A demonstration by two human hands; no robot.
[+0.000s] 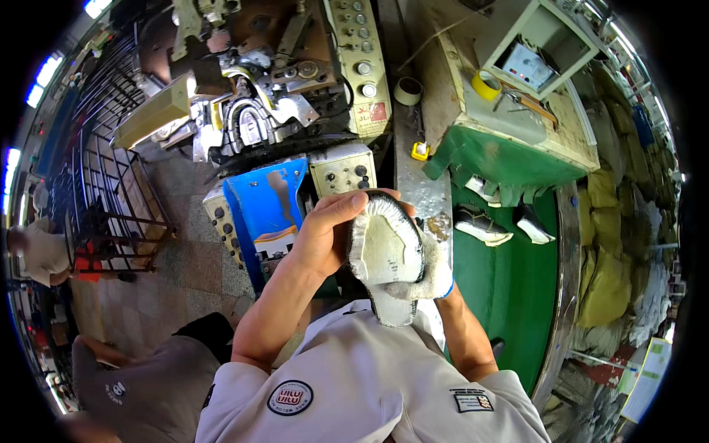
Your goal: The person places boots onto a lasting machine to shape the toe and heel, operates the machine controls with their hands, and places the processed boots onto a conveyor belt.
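Observation:
A shoe upper [385, 247] is held in front of my chest, its underside facing up. The pale insole shows, ringed at the toe by gathered white lining with a dark edge. My bare left hand [319, 230] is closed around the toe end, thumb on the gathered rim and fingertips showing beyond the toe. Closed on the side and middle of the upper is my right hand [439, 267], in a white knit glove with a blue cuff. The narrower heel end [393, 306] points toward my shirt. Fingers beneath the upper are partly hidden.
A metal shoe-forming machine [255, 125] stands ahead, with a button panel [363, 70] and a blue guard [269, 196]. Dark shoes [480, 224] lie on a green surface at right. A bench [509, 122] holds yellow tape [486, 86]. Another person [151, 384] is at lower left.

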